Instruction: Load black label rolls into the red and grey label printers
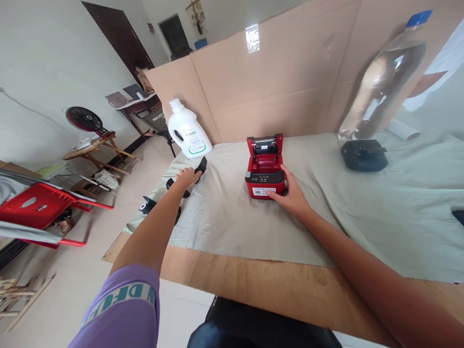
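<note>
A small red and black printer (265, 170) with its lid up stands on the grey cloth (326, 212) near the middle of the table. My right hand (290, 193) holds it at the front right corner, thumb on the front label. My left hand (187, 176) reaches to the left edge of the cloth and closes on a black object (200, 167) lying there. More black parts (148, 205) lie along that edge under my forearm.
A white detergent jug (188, 130) stands behind my left hand. A clear plastic bottle (384, 82) and a black box-like device (363, 155) sit at the right. Cardboard walls (290, 82) back the table. A red chair (39, 208) and a fan (84, 119) stand at the left.
</note>
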Available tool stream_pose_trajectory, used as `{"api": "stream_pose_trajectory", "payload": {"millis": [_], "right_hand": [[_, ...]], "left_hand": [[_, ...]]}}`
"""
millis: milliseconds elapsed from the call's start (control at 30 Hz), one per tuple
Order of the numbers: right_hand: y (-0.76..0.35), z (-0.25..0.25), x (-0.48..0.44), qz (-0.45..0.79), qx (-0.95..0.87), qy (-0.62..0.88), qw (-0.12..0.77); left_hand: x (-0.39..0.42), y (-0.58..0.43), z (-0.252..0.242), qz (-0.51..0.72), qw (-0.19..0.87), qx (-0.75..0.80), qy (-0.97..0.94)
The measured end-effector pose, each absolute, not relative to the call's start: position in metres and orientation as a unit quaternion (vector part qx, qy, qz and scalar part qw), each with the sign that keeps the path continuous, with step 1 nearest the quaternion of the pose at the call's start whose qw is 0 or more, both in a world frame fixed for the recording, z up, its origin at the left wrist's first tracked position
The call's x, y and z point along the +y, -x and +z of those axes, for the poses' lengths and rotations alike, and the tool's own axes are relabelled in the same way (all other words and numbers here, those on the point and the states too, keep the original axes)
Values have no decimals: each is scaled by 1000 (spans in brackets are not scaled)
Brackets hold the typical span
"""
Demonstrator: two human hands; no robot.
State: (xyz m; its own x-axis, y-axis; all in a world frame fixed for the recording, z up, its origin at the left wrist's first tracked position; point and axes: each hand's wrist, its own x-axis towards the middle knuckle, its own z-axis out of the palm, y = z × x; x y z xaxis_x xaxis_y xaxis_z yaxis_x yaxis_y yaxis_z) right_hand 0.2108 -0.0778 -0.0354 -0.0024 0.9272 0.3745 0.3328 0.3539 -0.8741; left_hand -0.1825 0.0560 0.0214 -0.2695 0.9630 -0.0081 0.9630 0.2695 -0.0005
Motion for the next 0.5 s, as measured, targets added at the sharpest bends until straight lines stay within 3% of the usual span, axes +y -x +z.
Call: {"api": "stream_pose_trajectory", "payload": {"millis": [167,367,500], "right_hand": [[-211,-37,-76,283,-645,490,513],[-211,-38,-75,277,-646,490,515],[-211,-40,-73,280,-642,489,520]], "left_hand": [[33,209,50,89,-31,804,-587],[-13,248,57,-11,46,753,-656],[-29,244,54,-39,27,737,-674]]}}
